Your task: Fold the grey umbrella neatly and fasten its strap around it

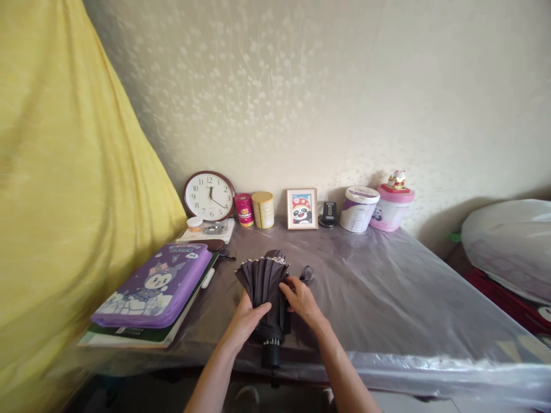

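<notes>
A folded dark umbrella lies on the plastic-covered table, its handle end at the near edge and its pleated canopy fanned toward the wall. My left hand wraps around the canopy from the left, fingers closed over the fabric. My right hand grips the canopy's right side near its dark strap, fingers curled on the folds.
A purple cartoon case rests on books at the left. Along the wall stand a round clock, two small cans, a framed picture, a white tub and a pink tub. Yellow fabric hangs at left.
</notes>
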Available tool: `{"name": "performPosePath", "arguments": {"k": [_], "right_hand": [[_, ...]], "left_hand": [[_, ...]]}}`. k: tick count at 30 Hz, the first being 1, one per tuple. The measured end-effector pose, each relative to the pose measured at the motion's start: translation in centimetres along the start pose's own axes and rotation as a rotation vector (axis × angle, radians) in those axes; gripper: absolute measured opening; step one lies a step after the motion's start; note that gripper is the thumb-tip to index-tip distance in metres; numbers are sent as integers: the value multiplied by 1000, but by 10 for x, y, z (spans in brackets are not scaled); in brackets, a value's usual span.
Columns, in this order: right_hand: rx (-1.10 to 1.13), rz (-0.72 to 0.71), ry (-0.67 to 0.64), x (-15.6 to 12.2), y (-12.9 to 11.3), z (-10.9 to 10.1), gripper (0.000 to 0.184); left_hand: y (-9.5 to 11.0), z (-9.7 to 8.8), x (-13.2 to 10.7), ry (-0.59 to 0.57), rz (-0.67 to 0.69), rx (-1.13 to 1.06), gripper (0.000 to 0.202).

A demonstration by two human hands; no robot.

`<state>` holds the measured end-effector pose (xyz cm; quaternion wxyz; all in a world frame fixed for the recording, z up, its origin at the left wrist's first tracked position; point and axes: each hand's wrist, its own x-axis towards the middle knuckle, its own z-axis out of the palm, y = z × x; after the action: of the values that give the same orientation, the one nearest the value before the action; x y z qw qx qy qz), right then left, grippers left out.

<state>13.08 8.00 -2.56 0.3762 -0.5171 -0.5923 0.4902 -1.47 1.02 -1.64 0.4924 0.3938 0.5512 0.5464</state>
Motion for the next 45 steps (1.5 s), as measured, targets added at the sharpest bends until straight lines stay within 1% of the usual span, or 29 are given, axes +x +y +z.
{"name": "performPosePath", "arguments": {"k": [4,7,10,13,14,17,19,22,26,27,28,29,32,33,35,36,37,39,40,43,45], "right_hand": [[-25,-4,43,4,1,7,39],[14,-26,77,2,-3,7,38],[138,-34,68,-3,-10,6,37],[301,-11,9,-5,-14,6,42],[335,-14,11,-5,-14,7,45],[381,-22,79,-4,-13,12,52],[420,8,123,-5,-13,15,53],[531,59,155,-9,-18,17,50],[725,83,131,-12,-30,12,46],[767,91,133,-12,-33,9,46],[800,102,137,-12,-36,6,46],[825,113,142,-12,-38,3,46],[873,144,140,-11,-42,-5,44],[885,154,132,-11,-42,-8,44],[898,179,92,-11,-43,-11,46],[897,192,62,-12,-43,-12,48],[896,204,31,-13,-43,-13,49],[898,220,-6,-15,-43,-14,50],[900,225,-3,-15,-44,-15,49],[889,200,84,-15,-43,-16,43],[860,144,142,-12,-40,-18,44]], "left_hand": [[4,6,-2,24,7,22,62],[5,9,-3,56,37,51,59],[4,11,-4,65,75,68,56],[4,13,-6,49,106,112,53],[3,14,-6,42,125,128,53],[1,19,-8,13,195,146,54],[2,22,-9,1,213,133,53],[7,24,-11,0,158,83,52],[18,19,-15,26,43,-37,52],[20,17,-16,7,1,-76,50],[21,15,-17,-43,-68,-122,47],[21,13,-19,-119,-148,-170,46],[19,13,-25,-444,-398,-306,52],[18,15,-27,-544,-444,-347,54],[14,21,-31,-695,-471,-434,52],[12,24,-33,-723,-459,-469,48],[10,28,-34,-719,-438,-493,43],[8,35,-35,-662,-402,-501,33],[7,37,-35,-633,-395,-483,29],[7,42,-37,-575,-360,-338,16],[7,46,-39,-532,-300,-189,20]]}}
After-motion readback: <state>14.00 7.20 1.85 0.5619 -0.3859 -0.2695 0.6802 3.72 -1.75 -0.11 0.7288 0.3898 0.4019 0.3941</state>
